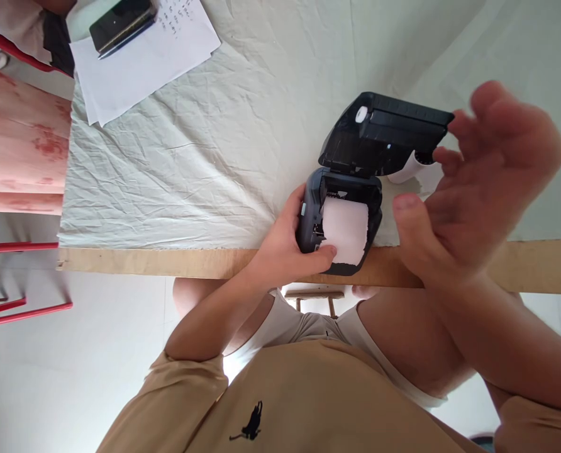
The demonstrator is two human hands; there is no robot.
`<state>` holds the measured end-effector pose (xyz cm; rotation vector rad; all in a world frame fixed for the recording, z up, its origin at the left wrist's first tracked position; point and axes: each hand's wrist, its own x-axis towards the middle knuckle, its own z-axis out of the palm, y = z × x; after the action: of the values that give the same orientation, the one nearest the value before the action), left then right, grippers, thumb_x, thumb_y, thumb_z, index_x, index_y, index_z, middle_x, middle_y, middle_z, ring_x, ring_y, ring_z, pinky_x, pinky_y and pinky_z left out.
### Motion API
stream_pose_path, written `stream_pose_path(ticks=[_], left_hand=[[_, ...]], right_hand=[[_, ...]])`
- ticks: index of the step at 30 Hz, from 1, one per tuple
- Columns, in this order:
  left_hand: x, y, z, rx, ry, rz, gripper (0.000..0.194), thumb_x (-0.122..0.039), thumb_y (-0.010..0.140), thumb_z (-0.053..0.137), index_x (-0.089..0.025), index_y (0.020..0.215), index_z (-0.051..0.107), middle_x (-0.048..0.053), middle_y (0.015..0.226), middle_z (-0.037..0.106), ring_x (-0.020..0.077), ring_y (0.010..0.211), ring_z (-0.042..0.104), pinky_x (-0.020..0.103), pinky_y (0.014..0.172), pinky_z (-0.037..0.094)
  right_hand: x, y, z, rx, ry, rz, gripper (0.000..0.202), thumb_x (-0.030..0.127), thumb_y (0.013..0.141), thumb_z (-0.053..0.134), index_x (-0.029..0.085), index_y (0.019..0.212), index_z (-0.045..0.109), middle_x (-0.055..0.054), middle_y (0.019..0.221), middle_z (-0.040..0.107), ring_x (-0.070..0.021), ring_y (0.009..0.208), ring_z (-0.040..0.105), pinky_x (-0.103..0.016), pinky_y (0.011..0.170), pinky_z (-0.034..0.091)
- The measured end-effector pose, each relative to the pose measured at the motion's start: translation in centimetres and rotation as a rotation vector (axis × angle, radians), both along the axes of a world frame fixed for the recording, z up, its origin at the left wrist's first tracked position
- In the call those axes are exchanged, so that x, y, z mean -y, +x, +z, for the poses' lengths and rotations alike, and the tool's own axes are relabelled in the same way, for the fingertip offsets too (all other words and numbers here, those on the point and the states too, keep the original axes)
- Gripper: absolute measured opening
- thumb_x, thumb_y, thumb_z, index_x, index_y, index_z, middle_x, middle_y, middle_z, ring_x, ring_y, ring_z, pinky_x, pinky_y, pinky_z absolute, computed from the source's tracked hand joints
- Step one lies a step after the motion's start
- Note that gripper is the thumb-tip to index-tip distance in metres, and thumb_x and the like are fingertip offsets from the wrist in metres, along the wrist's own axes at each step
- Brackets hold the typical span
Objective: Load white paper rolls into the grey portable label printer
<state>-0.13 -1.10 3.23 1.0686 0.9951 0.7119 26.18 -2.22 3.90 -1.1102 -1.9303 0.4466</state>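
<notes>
A black portable receipt printer (309, 207) lies at the table's front edge with its lid (403, 129) swung up. Inside its bay sits a white paper roll (347, 226), its loose end hanging toward me. My left hand (290, 242) grips the printer's left side, thumb resting on the paper's edge. To the right, my right hand (488, 170) is raised, palm up, fingers bent and thumb apart. Its fingertips are at the lid's right corner; whether they touch it I cannot tell. Behind the lid, a second white roll (405, 171) with a dark core is partly hidden.
A pale wrinkled cloth (214, 163) covers the table, with a wooden edge (158, 263) along the front. At the back left, papers (143, 82) with handwriting lie under a black phone (122, 24) and a pen (126, 41). Part of another person (23, 28) shows at the upper left.
</notes>
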Motion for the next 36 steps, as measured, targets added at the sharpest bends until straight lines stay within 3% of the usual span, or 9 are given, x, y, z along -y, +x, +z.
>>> stream_pose_path(ticks=[4, 7, 11, 16, 18, 22, 26, 30, 36], left_hand=[[0.0, 0.3, 0.5, 0.001, -0.031, 0.027, 0.113, -0.037, 0.078, 0.113, -0.032, 0.175, 0.056, 0.000, 0.113, 0.079, 0.0235, 0.095, 0.078, 0.036, 0.080, 0.067], [-0.1, 0.4, 0.8, -0.007, -0.041, 0.068, 0.117, -0.035, 0.074, 0.114, -0.030, 0.173, 0.053, 0.004, 0.126, 0.083, 0.0260, 0.103, 0.082, 0.038, 0.087, 0.072], [-0.1, 0.3, 0.5, -0.009, -0.043, 0.068, 0.115, -0.039, 0.075, 0.116, -0.031, 0.172, 0.054, 0.010, 0.143, 0.085, 0.0335, 0.119, 0.086, 0.043, 0.096, 0.075], [0.4, 0.1, -0.4, 0.171, 0.076, 0.084, 0.115, -0.068, 0.073, 0.121, -0.034, 0.167, 0.064, 0.011, 0.157, 0.084, 0.0404, 0.141, 0.086, 0.047, 0.108, 0.076], [0.7, 0.3, -0.2, 0.171, 0.056, 0.129, 0.093, -0.073, 0.086, 0.114, -0.034, 0.158, 0.070, 0.009, 0.150, 0.086, 0.0410, 0.148, 0.085, 0.052, 0.119, 0.076], [1.2, 0.5, 0.6, 0.119, -0.045, 0.127, 0.081, -0.079, 0.093, 0.110, -0.034, 0.152, 0.076, 0.008, 0.136, 0.089, 0.0387, 0.132, 0.089, 0.051, 0.107, 0.079], [0.9, 0.3, 0.3, 0.157, -0.051, 0.115, 0.082, -0.082, 0.092, 0.110, -0.033, 0.149, 0.077, 0.006, 0.124, 0.088, 0.0325, 0.112, 0.089, 0.044, 0.091, 0.078], [0.7, 0.1, -0.3, 0.172, -0.039, 0.102, 0.077, -0.076, 0.093, 0.112, -0.032, 0.147, 0.079, 0.006, 0.124, 0.088, 0.0303, 0.110, 0.088, 0.041, 0.090, 0.075], [0.4, 1.3, -0.2, 0.251, -0.040, 0.216, 0.064, -0.089, 0.110, 0.083, -0.029, 0.135, 0.086, 0.010, 0.144, 0.094, 0.0413, 0.156, 0.084, 0.055, 0.128, 0.074]], right_hand=[[-1.7, 0.0, 0.1, -0.093, 0.233, 0.013, 0.017, 0.031, 0.111, 0.091, 0.039, 0.126, 0.089, -0.002, 0.120, 0.092, -0.0311, 0.117, 0.090, -0.057, 0.103, 0.080], [-2.6, -0.4, 0.1, -0.032, 0.407, 0.092, 0.023, 0.012, 0.107, 0.088, 0.034, 0.113, 0.083, 0.002, 0.110, 0.092, -0.0234, 0.103, 0.090, -0.045, 0.093, 0.080], [-2.3, -0.9, -0.2, 0.071, 0.336, 0.126, 0.041, 0.001, 0.102, 0.086, 0.039, 0.116, 0.078, 0.005, 0.115, 0.093, -0.0281, 0.110, 0.092, -0.050, 0.095, 0.080], [-0.8, -1.4, -1.0, -0.032, 0.141, 0.048, 0.060, 0.026, 0.109, 0.084, 0.041, 0.165, 0.070, -0.013, 0.166, 0.081, -0.0429, 0.157, 0.082, -0.069, 0.130, 0.075], [-0.6, -1.3, -1.1, -0.051, 0.023, 0.110, 0.073, 0.036, 0.115, 0.081, 0.044, 0.183, 0.054, -0.015, 0.178, 0.073, -0.0440, 0.168, 0.075, -0.070, 0.133, 0.074], [-1.0, -0.6, -1.2, -0.075, -0.192, 0.252, 0.073, 0.041, 0.126, 0.073, 0.050, 0.189, 0.036, -0.009, 0.164, 0.077, -0.0307, 0.134, 0.088, -0.049, 0.100, 0.084], [-1.3, -0.3, -1.5, -0.111, -0.308, 0.318, 0.069, 0.047, 0.129, 0.072, 0.048, 0.187, 0.036, -0.006, 0.153, 0.078, -0.0206, 0.107, 0.086, -0.030, 0.068, 0.073], [-1.0, -1.0, -1.9, -0.134, -0.263, 0.212, 0.062, 0.051, 0.127, 0.075, 0.045, 0.182, 0.046, -0.009, 0.149, 0.079, -0.0241, 0.109, 0.085, -0.035, 0.074, 0.076], [-1.0, -0.2, -2.0, -0.031, -0.188, 0.197, 0.076, 0.049, 0.123, 0.078, 0.044, 0.191, 0.043, -0.010, 0.167, 0.077, -0.0317, 0.136, 0.086, -0.050, 0.103, 0.083]])
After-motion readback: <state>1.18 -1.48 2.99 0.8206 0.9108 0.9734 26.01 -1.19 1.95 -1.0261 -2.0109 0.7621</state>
